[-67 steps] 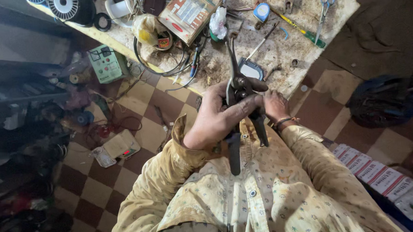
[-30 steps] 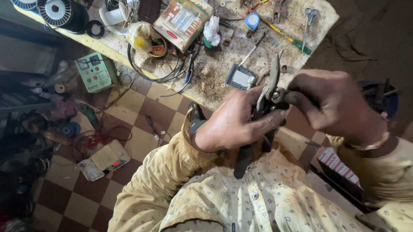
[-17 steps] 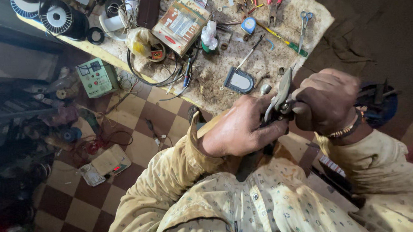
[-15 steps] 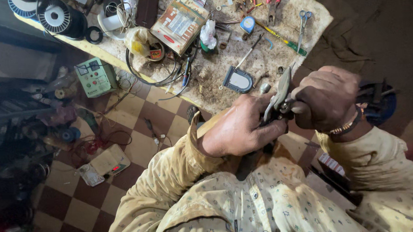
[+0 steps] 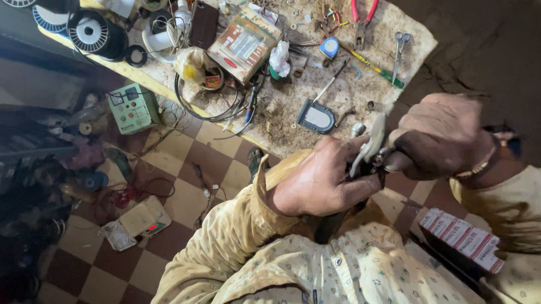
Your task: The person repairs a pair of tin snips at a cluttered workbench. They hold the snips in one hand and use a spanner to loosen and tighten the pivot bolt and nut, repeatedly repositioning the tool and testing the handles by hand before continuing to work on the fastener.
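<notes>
Head view, near to far. Lowest in frame, a patterned yellow shirt (image 5: 324,277) is seen, w/ both sleeves running up to the hands at centre right.

Left hand (image 5: 320,183) is wrapped around the dark lower part of a metal hand tool (image 5: 371,150); its grip is closed tight on that tool. Right hand (image 5: 443,135) is closed over the tool's upper end from the right side, fingers curled, grip likewise clamped on it. A pale metal piece of the tool is seen sticking up between the two hands. Whether a small workpiece is pinched inside can't be told; that spot is hidden by fingers.

Progress, as a judgement: tool is already picked up and gripped w/ both hands above the lap, just below the tabletop edge; a squeezing or adjusting step appears to be under way, no finished result is shown.

Lower right, a row of red-and-white boxes (image 5: 463,238) is seen.

Farther up, the cluttered tabletop (image 5: 412,48) carries a small dark device (image 5: 316,116), scissors (image 5: 398,49), red-handled pliers (image 5: 362,14), a screwdriver (image 5: 373,65) and a printed carton (image 5: 244,43). Left of it, a green meter box (image 5: 133,107) sits over the checkered floor (image 5: 105,275).
</notes>
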Motion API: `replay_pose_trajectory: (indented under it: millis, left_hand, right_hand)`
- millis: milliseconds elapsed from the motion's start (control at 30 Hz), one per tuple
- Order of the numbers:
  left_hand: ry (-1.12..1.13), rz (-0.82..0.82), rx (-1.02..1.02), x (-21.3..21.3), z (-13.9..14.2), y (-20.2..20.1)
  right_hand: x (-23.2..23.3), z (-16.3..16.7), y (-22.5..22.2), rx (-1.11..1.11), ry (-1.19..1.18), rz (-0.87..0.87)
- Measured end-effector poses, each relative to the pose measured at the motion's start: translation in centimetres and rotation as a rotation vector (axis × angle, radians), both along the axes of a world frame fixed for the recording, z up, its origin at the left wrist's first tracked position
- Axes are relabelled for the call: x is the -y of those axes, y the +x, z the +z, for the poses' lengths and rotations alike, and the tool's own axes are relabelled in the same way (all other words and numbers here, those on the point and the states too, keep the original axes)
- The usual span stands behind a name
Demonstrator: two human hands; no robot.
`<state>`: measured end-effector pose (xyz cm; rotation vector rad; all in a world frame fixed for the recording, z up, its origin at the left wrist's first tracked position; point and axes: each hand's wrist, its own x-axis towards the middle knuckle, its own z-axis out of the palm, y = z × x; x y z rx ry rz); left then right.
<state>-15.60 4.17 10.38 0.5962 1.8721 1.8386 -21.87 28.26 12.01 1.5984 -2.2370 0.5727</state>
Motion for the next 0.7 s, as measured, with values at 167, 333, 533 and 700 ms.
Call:
replay_pose_trajectory:
  millis: [167,333,533,700]
  left_hand:
    - [0.016,-0.069,-0.052,-0.7,-0.4,-0.1]
    - [-0.023,-0.026,0.019,-1.0,-0.5,-0.7]
    - [-0.054,0.009,0.021,-0.7,-0.6,-0.6]
    - [0.005,0.001,0.054,-0.7,-0.6,-0.6]
  right_hand:
    - [-3.0,1.9,-2.1,-0.228,0.153,0.116]
    - [-4.7,1.8,-1.5,-0.103,0.170,-0.005]
    - [-2.0,-1.1,3.7,0.485,-0.204,-0.359]
    - [-1.2,-2.1,8.0,0.821,-0.354,-0.580]
